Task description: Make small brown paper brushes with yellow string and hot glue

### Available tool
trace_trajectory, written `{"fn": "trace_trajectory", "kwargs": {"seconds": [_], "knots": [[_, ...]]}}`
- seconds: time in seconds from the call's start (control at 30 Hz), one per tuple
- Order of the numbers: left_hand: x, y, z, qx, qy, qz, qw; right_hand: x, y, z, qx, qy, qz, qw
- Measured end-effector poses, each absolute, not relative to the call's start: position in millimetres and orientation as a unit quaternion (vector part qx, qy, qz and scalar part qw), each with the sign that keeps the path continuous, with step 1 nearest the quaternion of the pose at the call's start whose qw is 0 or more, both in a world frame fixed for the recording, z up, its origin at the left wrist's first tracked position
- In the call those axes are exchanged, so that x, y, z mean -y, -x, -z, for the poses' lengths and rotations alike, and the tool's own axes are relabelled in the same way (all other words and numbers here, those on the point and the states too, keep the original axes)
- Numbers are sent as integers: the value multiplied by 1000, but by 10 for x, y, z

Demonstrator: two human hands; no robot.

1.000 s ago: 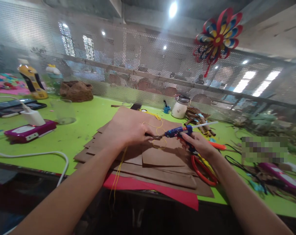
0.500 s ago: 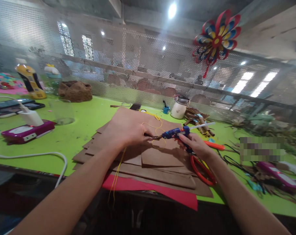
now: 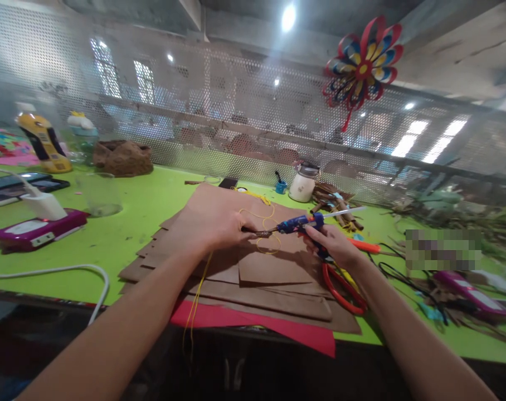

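Observation:
My right hand (image 3: 331, 244) is closed round the grip of a blue hot glue gun (image 3: 301, 223). A clear glue stick (image 3: 345, 211) juts from its rear. The nozzle points left, at a small dark brown piece (image 3: 262, 233) pinched in the fingers of my left hand (image 3: 224, 227); whether nozzle and piece touch I cannot tell. Yellow string (image 3: 199, 289) hangs below my left wrist, and more yellow string (image 3: 259, 199) curls beyond the hand. Both hands are over stacked brown paper sheets (image 3: 273, 270), with a red sheet (image 3: 253, 323) beneath.
Orange-handled scissors (image 3: 344, 295) lie by my right forearm. Purple power strips stand left (image 3: 39, 228) and right (image 3: 470, 292). A clear cup (image 3: 100, 195), a brown bowl-like object (image 3: 122, 157), a yellow bottle (image 3: 44, 139) and a white jar (image 3: 303, 184) stand farther back. A white cable (image 3: 48, 270) crosses the left side.
The whole view has shifted slightly, so things appear a little farther left. Both hands keep their holds, and the glue gun's nozzle remains near the brown piece.

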State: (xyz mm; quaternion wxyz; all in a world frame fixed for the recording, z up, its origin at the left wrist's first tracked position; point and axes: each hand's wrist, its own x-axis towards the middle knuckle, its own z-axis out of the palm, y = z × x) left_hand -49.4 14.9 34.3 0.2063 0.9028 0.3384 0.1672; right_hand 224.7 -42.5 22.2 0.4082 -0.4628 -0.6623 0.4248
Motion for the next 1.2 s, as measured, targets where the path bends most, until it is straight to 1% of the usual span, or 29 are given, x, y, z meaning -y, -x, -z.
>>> {"fn": "trace_trajectory", "kwargs": {"seconds": [0.17, 0.47, 0.73, 0.9, 1.07, 1.2], "knots": [[-124, 495, -372, -338, -897, -186, 216, 425, -2279, -220, 654, 458, -445, 407], [-136, 480, -360, -338, -898, -195, 206, 446, -2203, -229, 664, 460, -441, 392], [-112, 482, -377, -340, -900, -198, 187, 429, -2241, -221, 628, 444, -478, 425], [-118, 482, -375, -341, -904, -188, 178, 413, -2246, -209, 625, 455, -475, 419], [-120, 477, -360, -345, -903, -191, 173, 397, -2236, -174, 616, 444, -482, 437], [-89, 442, -365, -343, -903, -189, 178, 382, -2160, -136, 635, 442, -470, 425]]}}
